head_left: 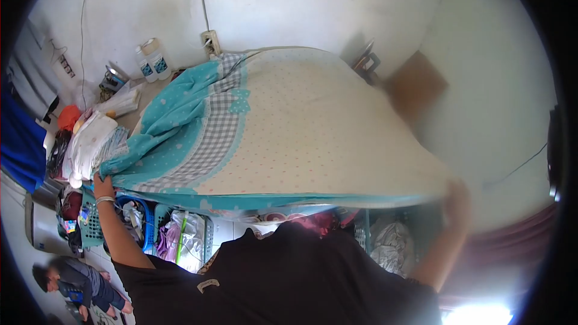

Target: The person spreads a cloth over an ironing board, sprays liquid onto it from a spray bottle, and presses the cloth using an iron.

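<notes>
A bedsheet (pixel 319 120), cream with small dots and a teal and grey-checked border, is spread wide in front of me over a surface. My left hand (pixel 103 186) grips its near left corner, where the teal cloth is bunched. At the near right corner, my right hand (pixel 457 198) is blurred by motion; the near edge runs taut to it, so it appears closed on the cloth, though single fingers do not show. Folds gather on the left side, while the cream part lies mostly smooth.
White bottles (pixel 153 63) stand at the back by the wall, below a power socket (pixel 211 42). A pile of folded cloth (pixel 93 138) is at the left. Baskets (pixel 135 222) with bagged items stand below the near edge. Another person (pixel 84 286) sits at the lower left.
</notes>
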The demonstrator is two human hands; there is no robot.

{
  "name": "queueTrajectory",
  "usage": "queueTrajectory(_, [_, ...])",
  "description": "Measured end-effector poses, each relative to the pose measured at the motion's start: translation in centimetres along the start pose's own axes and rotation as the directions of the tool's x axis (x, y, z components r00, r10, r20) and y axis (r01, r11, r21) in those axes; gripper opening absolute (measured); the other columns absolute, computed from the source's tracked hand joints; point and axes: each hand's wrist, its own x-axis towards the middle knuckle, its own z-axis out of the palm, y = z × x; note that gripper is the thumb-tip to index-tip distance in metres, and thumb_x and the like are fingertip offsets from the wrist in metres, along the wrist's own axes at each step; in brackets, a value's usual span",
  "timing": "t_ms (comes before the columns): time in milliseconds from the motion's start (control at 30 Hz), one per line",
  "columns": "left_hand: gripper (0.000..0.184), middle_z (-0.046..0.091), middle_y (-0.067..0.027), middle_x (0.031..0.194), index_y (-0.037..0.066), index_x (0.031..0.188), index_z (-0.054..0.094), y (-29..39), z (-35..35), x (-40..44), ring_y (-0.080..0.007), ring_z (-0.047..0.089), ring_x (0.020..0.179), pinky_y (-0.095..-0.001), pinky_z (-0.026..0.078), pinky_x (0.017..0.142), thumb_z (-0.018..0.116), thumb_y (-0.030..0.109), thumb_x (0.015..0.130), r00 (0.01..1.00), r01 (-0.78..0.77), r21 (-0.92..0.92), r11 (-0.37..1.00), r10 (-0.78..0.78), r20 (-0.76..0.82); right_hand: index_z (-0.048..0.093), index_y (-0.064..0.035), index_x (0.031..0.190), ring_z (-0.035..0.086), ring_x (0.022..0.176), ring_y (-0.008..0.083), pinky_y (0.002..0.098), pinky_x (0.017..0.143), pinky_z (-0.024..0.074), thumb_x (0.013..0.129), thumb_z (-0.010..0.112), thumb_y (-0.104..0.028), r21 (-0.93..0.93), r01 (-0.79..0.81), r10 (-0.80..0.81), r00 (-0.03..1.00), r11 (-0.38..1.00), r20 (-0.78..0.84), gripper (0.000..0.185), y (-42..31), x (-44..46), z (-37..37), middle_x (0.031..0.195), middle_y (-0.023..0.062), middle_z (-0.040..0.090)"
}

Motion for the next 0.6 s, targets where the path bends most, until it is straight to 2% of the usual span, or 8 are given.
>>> queueTrajectory(33, [0.053,0.054,-0.0235,0.109,-0.002,0.120,0.041,-0.1,-0.9,-0.8,-0.0355,0.052,0.103,-0.0382,0.040,0.087,0.054,0.023,0.075,0.997,0.075,0.166,0.983,-0.072,-0.025,0.052,0.0011,0.103,0.050,0.050,0.0071,0.0192,0.038,0.0360,0.078,0.061,-0.017,-0.011,0.003,-0.002,1.000,1.000,0.013,0.033,-0.3,-0.8,-1.0,0.073,0.0026,0.058])
queueTrajectory(133, [0.055,0.054,-0.0229,0.109,-0.001,0.121,0.041,0.0,-4.3,-5.1,-0.0352,0.052,0.103,-0.0380,0.040,0.087,0.053,0.024,0.074,0.995,0.090,0.146,0.985,-0.095,0.029,0.054,0.0015,0.099,0.051,0.047,0.0082,0.0197,0.039,0.0404,0.077,0.061,-0.015,-0.188,-0.051,0.062,0.996,0.981,0.056,0.028,-0.1,-4.6,-4.7,0.071,0.0041,0.059])
queueTrajectory(167, [0.054,0.055,-0.0220,0.108,-0.001,0.120,0.043,-3.3,-4.2,-5.2,-0.0353,0.052,0.102,-0.0378,0.039,0.086,0.051,0.023,0.073,0.995,-0.027,0.210,0.977,0.046,-0.083,0.055,0.0017,0.097,0.052,0.047,0.0089,0.0205,0.040,0.0422,0.077,0.061,-0.014,-0.304,-0.081,0.107,0.992,0.949,0.071,0.027,0.2,-5.4,-5.9,0.069,0.0047,0.059])
queueTrajectory(200, [0.054,0.055,-0.0220,0.108,-0.001,0.120,0.043,-2.5,-4.3,-5.6,-0.0353,0.052,0.102,-0.0378,0.039,0.086,0.051,0.023,0.073,0.996,-0.013,0.232,0.973,0.034,-0.086,0.055,0.0018,0.096,0.052,0.046,0.0092,0.0209,0.040,0.0431,0.077,0.061,-0.014,-0.368,-0.102,0.148,0.984,0.924,0.100,0.026,0.5,-2.6,-5.7,0.068,0.0049,0.059])
queueTrajectory(333, [0.051,0.055,-0.0205,0.108,0.000,0.116,0.047,3.2,-5.2,-7.4,-0.0345,0.052,0.099,-0.0380,0.039,0.086,0.050,0.020,0.069,0.986,0.155,0.321,0.934,-0.166,0.008,0.057,0.0017,0.091,0.051,0.043,0.0103,0.0219,0.042,0.0454,0.075,0.062,-0.013,-0.581,-0.099,0.264,0.942,0.808,0.206,0.022,-1.7,1.8,-5.8,0.063,0.0046,0.058])
queueTrajectory(467, [0.051,0.054,-0.0207,0.108,0.001,0.115,0.048,3.3,-3.2,-6.0,-0.0343,0.052,0.101,-0.0379,0.039,0.086,0.050,0.022,0.069,0.981,0.196,0.263,0.945,-0.187,-0.059,0.054,0.0022,0.096,0.054,0.052,0.0111,0.0223,0.042,0.0446,0.076,0.060,-0.015,-0.392,-0.154,0.211,0.972,0.907,0.105,0.028,-1.1,4.0,-3.1,0.073,0.0056,0.059])
queueTrajectory(567, [0.051,0.055,-0.0221,0.108,0.003,0.117,0.048,3.6,0.1,-1.7,-0.0345,0.053,0.100,-0.0375,0.040,0.087,0.050,0.021,0.069,0.992,0.093,0.122,0.988,-0.082,-0.093,0.051,0.0015,0.105,0.055,0.074,0.0146,0.0267,0.056,0.0452,0.076,0.058,-0.019,-0.159,-0.066,0.085,0.990,0.985,0.114,0.036,0.9,8.4,-0.2,0.091,0.0094,0.057])
queueTrajectory(600, [0.052,0.055,-0.0227,0.107,0.004,0.118,0.048,5.6,1.3,-0.1,-0.0344,0.054,0.099,-0.0375,0.040,0.086,0.049,0.020,0.068,0.989,0.141,0.130,0.981,-0.134,-0.062,0.051,0.0007,0.107,0.055,0.082,0.0160,0.0292,0.063,0.0451,0.076,0.057,-0.020,-0.087,-0.029,0.041,0.989,0.996,0.141,0.038,1.7,9.9,1.4,0.097,0.0105,0.055])
